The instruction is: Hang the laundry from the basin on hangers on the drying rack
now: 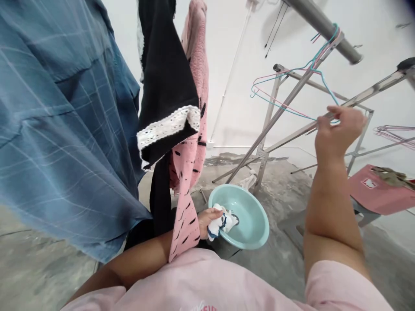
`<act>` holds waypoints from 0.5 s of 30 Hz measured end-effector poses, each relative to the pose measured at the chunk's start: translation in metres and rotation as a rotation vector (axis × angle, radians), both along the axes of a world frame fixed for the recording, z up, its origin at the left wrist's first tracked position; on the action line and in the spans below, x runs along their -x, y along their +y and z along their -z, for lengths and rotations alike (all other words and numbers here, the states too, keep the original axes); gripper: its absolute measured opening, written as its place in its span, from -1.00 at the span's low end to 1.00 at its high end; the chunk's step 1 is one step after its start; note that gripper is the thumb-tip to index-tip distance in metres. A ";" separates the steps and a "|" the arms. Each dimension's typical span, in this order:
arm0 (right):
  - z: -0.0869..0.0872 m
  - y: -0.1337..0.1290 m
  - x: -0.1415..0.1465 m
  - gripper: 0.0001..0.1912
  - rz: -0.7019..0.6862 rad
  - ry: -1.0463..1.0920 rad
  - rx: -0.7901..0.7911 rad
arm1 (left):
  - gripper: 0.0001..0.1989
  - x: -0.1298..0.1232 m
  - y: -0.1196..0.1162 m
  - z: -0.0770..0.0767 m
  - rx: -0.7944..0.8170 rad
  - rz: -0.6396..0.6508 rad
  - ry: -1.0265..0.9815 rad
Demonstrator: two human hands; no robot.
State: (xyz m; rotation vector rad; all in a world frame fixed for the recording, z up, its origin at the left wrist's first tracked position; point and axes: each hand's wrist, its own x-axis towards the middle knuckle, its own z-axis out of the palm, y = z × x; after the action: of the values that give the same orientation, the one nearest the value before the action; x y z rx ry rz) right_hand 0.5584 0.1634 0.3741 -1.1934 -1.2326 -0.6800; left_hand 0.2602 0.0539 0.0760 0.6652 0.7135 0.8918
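My left hand (205,222) is closed around a bunched white garment (214,228) with dark blue trim, at the left rim of a light blue basin (259,233). Part of the white cloth hangs inside the basin. Raised on the right, my right hand (340,129) pinches the lower corner of a blue clothes hanger (328,88). That hanger hooks over a grey pole, close beside a pink hanger (264,78). A pink sleeve with black marks (186,216) drapes in front of my left forearm.
A blue checked garment (81,138), a black garment with lace trim (171,73) and a pink knit (197,60) hang at left. Metal rack bars (285,103) cross the right side. Further right are pink hangers (394,131) and a pink cloth-covered seat (369,194).
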 end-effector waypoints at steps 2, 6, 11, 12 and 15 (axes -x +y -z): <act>-0.030 0.017 -0.014 -0.48 0.207 -0.042 0.099 | -0.66 0.000 0.000 0.004 0.016 -0.011 0.008; -0.059 0.045 -0.029 -0.33 0.420 0.081 0.353 | -0.66 -0.002 0.004 0.014 0.038 -0.011 0.005; -0.053 0.052 -0.027 -0.64 0.385 0.067 0.397 | -0.65 -0.002 0.010 0.023 0.056 -0.027 -0.001; -0.051 0.051 -0.024 -0.68 0.389 0.065 0.371 | -0.64 -0.002 0.011 0.024 0.060 -0.033 0.000; -0.047 0.049 -0.014 -0.72 0.394 0.051 0.333 | -0.68 -0.002 0.013 0.027 0.068 -0.036 0.000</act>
State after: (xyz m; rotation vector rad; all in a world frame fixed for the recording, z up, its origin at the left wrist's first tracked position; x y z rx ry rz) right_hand 0.5721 0.2125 0.4214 -1.7486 -1.1040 -0.7419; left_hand 0.2623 0.0670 0.0486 0.5938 0.7546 0.8971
